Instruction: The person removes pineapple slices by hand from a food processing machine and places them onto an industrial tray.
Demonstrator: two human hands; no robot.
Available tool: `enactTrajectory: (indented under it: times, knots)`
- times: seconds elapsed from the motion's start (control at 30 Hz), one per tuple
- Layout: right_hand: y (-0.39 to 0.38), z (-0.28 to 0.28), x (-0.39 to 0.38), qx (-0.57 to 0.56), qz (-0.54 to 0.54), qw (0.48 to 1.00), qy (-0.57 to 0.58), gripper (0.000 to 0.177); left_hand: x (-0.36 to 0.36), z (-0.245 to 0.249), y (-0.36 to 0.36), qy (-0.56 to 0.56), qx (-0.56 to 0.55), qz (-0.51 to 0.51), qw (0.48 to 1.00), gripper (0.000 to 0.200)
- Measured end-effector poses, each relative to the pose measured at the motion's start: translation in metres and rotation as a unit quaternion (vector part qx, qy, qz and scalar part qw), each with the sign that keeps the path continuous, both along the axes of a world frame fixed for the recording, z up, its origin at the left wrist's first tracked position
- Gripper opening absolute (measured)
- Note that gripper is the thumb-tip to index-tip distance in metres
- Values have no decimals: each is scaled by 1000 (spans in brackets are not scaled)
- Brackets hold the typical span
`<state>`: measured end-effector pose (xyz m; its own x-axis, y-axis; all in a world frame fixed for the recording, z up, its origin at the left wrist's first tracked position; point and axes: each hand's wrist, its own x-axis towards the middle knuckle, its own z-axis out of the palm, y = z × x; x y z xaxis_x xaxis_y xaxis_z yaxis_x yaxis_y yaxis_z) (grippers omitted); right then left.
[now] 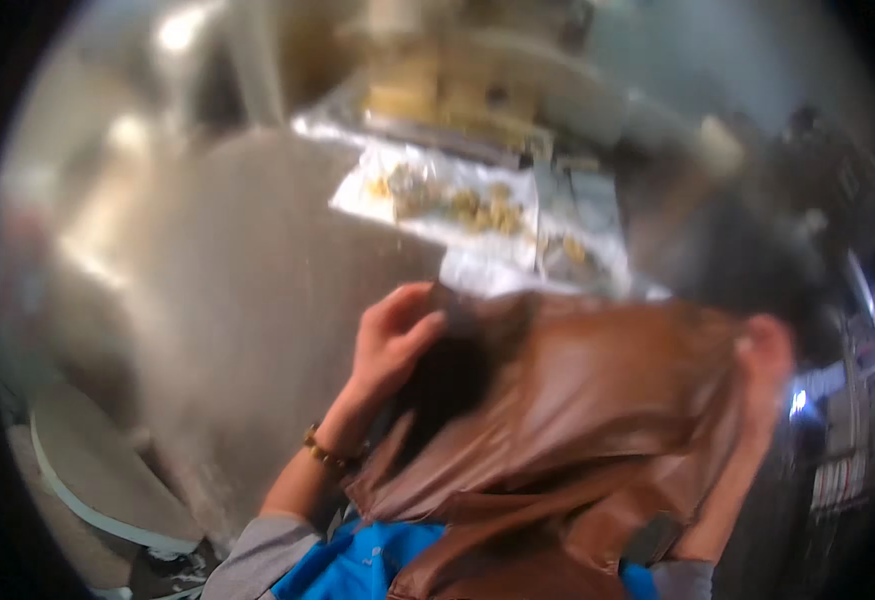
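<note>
A large sheet of brown leather-like material [617, 370] hangs in soft folds across my front, with a dark patch at its upper left. My left hand [393, 335] has its fingers closed on the upper left edge of the sheet. At the upper right edge, my right hand [765, 355] grips the same sheet, though it is blurred. The sheet's lower part lies over the blue clothing [377, 560] at my waist.
Beyond the sheet, white paper or plastic [357, 195] lies on the grey-brown table [247, 270], bearing several small yellowish pieces [482, 210]. Behind it stands a blurred tan box-like object [447, 85]. A rounded panel with a pale edge [92, 500] is at lower left.
</note>
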<state>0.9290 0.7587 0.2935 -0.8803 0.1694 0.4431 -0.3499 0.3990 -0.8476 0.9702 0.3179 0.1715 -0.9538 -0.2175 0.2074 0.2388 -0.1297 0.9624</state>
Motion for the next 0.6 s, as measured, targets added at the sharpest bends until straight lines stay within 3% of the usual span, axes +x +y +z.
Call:
enactTrajectory:
  times: [0.03, 0.1, 0.13, 0.17, 0.2, 0.27, 0.33, 0.37, 0.43, 0.5, 0.53, 0.57, 0.6]
  knots:
    - [17, 12, 18, 61, -46, 997, 30, 30, 1, -3, 18, -19, -31, -13, 999, 26]
    - [33, 23, 53, 48, -54, 997, -4, 26, -1, -23, 52, -34, -124, -73, 989, 28]
    - [50, 19, 72, 104, -38, 991, -74, 21, -1, -36, 62, -10, -245, -110, 963, 29]
    - [64, 6, 90, 139, 16, 981, -135, 18, 5, -30, 72, -33, -418, -142, 897, 25]
    - [75, -12, 104, 171, 72, 963, -196, 16, 8, -43, 84, -39, -482, -167, 859, 22]
    - [84, -70, 130, 249, 45, 899, -358, 16, 17, -65, 99, -56, -578, -232, 780, 17]
    - [97, -114, 147, 326, 74, 813, -478, 26, 14, -71, 103, -52, -597, -247, 761, 17]
    - [104, -126, 148, 319, 71, 811, -486, 26, 14, -70, 104, -48, -616, -252, 745, 18]
    - [111, -144, 144, 331, -37, 822, -461, 29, 0, -53, 96, -71, -643, -262, 716, 29]
    - [118, -147, 123, 316, -78, 860, -394, 30, -18, -37, 86, -76, -661, -220, 713, 29]
    - [118, -139, 103, 286, -79, 862, -411, 30, -30, -27, 79, -83, -661, -198, 719, 30]
    - [133, -147, 84, 316, -56, 878, -355, 30, -43, -19, 73, -89, -658, -177, 726, 31]
    - [144, -155, 62, 271, -57, 904, -325, 30, -54, -12, 67, -75, -667, -147, 727, 31]
